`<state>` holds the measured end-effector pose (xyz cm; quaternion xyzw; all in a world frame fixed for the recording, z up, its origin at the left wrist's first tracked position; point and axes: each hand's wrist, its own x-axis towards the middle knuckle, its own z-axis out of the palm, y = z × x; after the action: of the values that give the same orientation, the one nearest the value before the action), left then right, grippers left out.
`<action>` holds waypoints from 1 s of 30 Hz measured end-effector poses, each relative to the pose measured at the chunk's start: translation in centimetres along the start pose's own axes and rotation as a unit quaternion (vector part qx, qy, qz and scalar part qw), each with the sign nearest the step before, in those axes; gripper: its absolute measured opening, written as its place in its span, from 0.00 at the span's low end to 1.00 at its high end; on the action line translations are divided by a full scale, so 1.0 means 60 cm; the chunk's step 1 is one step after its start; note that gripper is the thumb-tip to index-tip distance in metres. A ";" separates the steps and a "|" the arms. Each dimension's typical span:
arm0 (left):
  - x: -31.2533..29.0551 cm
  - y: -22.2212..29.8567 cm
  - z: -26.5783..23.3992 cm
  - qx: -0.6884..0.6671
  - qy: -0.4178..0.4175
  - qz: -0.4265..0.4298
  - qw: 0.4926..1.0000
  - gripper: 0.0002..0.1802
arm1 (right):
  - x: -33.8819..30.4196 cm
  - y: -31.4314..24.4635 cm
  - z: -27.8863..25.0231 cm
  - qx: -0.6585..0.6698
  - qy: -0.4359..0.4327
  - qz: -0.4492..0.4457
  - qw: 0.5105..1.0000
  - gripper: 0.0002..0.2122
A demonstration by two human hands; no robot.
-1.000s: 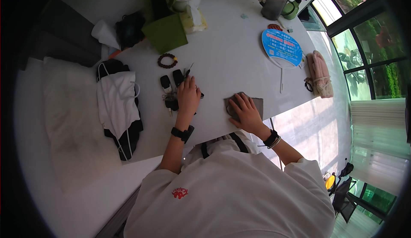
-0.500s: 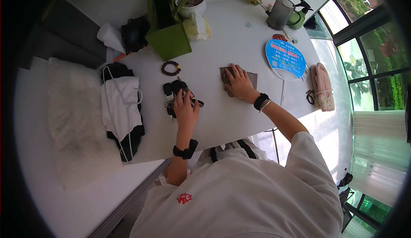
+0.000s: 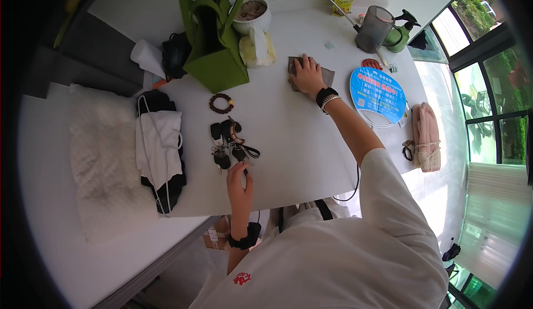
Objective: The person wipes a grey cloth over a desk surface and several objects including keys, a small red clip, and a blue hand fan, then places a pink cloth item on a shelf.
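My right hand (image 3: 308, 77) lies spread over a folded grey cloth (image 3: 328, 76) on the white table, pressing it flat from above. The fingers are stretched out and not wrapped round it. My left hand (image 3: 239, 187) is at the near end of a bunch of keys (image 3: 221, 160) with dark fobs and a black strap loop. Its fingers are loosely bent, with the thumb apart, and the fingertips are at the lowest keys; whether they touch is hard to tell. A brown beaded bracelet (image 3: 221, 104) lies just beyond the keys.
At the back stand a green felt bag (image 3: 217, 67), a white pot (image 3: 261, 24), a grey watering can (image 3: 375, 30) and a green spray bottle (image 3: 397, 38). A blue round fan (image 3: 377, 95) and a rolled pink cloth (image 3: 426, 134) lie right. White and black fabric (image 3: 161, 142) lies left.
My right hand has moved away from me across the table, and the grey cloth with it. My left hand has drawn back toward me from over the keys, uncovering them.
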<state>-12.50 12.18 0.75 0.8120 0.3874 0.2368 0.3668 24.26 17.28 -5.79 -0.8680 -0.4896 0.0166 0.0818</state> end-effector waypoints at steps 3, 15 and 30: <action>-0.025 -0.008 0.022 0.011 0.030 -0.007 0.999 0.14 | 0.056 0.004 0.008 0.010 0.017 0.013 1.000 0.29; -0.105 -0.071 0.083 0.192 0.226 -0.055 0.953 0.19 | 0.239 0.005 0.020 0.051 0.061 0.030 0.996 0.26; -0.107 -0.065 0.088 0.206 0.201 -0.067 0.955 0.14 | 0.248 0.063 0.009 -0.003 0.046 0.091 0.995 0.26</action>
<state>-14.56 6.53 -6.20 0.7775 0.5471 0.2854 0.1211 35.15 28.12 -6.14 -0.9091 -0.4040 -0.0173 0.0999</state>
